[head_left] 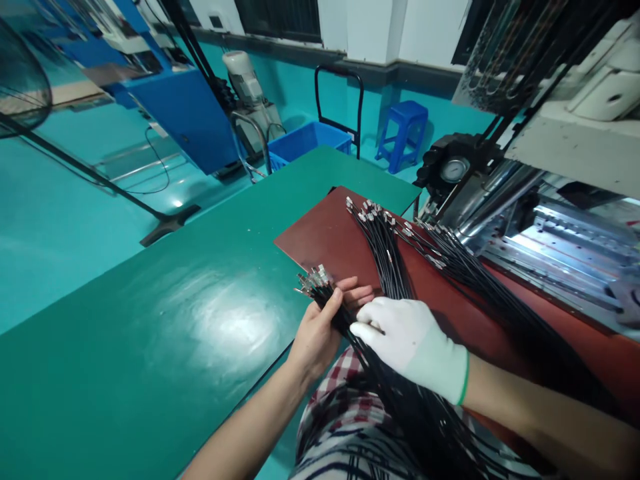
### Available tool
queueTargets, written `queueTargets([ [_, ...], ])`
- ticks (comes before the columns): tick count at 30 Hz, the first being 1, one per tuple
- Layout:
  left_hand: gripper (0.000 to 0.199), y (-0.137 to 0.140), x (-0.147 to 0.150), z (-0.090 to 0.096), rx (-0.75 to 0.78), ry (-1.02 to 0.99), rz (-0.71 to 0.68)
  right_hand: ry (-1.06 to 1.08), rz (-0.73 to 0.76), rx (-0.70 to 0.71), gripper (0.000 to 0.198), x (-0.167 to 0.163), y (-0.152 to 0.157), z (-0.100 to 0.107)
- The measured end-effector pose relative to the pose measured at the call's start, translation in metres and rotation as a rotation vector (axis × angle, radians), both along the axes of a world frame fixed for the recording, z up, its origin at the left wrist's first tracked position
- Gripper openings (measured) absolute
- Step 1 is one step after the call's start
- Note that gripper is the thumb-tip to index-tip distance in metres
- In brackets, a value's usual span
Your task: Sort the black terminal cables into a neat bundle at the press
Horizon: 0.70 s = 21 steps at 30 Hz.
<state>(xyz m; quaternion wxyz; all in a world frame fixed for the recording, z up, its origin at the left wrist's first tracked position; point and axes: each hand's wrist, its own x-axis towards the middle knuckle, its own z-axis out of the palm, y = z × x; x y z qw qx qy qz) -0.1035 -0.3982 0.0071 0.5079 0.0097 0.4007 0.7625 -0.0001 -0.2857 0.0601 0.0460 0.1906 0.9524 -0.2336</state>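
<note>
My bare left hand (320, 327) is wrapped round a bundle of black cables (360, 350) just below their metal-tipped ends. The thumb presses on top, and the other fingers show on the far side. Pale and silvery end fittings (316, 277) stick out beyond this grip. My right hand (405, 333), in a white glove with a green cuff, is closed on the same bundle a little lower down. The cables trail down over my lap. Beside the right hand, a second bunch of black cables (387, 257) lies on a reddish-brown sheet (325, 233).
More black cables (480, 280) lie on the sheet to the right, beside a machine (575, 233) with metal columns and a gauge. A green table (175, 340) spreads to the left. Behind it are a blue crate (310, 140), a blue stool (404, 130) and a fan stand (167, 223).
</note>
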Motion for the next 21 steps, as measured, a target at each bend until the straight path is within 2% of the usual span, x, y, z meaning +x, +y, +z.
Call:
queueTargets([
  [2, 0.022, 0.0, -0.001, 0.001, 0.0, 0.01, -0.021, 0.001, -0.054, -0.048, 0.027, 0.001, 0.009, 0.0],
  [5, 0.024, 0.0, -0.002, 0.001, -0.013, 0.03, -0.038, -0.091, -0.255, 0.145, 0.034, 0.004, 0.031, -0.004],
  [7, 0.022, 0.001, -0.001, 0.002, 0.005, 0.039, -0.046, -0.178, -0.315, 0.268, 0.036, 0.006, 0.044, -0.01],
  [8, 0.022, 0.003, -0.001, 0.003, 0.021, 0.04, -0.052, -0.202, -0.325, 0.269, 0.036, 0.006, 0.048, -0.012],
  [12, 0.022, 0.008, 0.002, 0.006, 0.043, 0.04, -0.08, -0.154, -0.4, 0.119, 0.034, -0.001, 0.058, -0.019],
  [17, 0.023, 0.01, 0.001, 0.005, 0.031, 0.051, -0.087, 0.049, -0.465, -0.076, 0.021, -0.006, 0.065, -0.017],
  [19, 0.02, 0.011, 0.001, 0.007, 0.034, 0.075, -0.088, 0.159, -0.497, -0.203, 0.018, -0.005, 0.059, -0.012],
  [21, 0.024, 0.013, 0.002, 0.01, 0.043, 0.105, -0.097, 0.265, -0.492, -0.427, 0.018, -0.005, 0.046, -0.004],
])
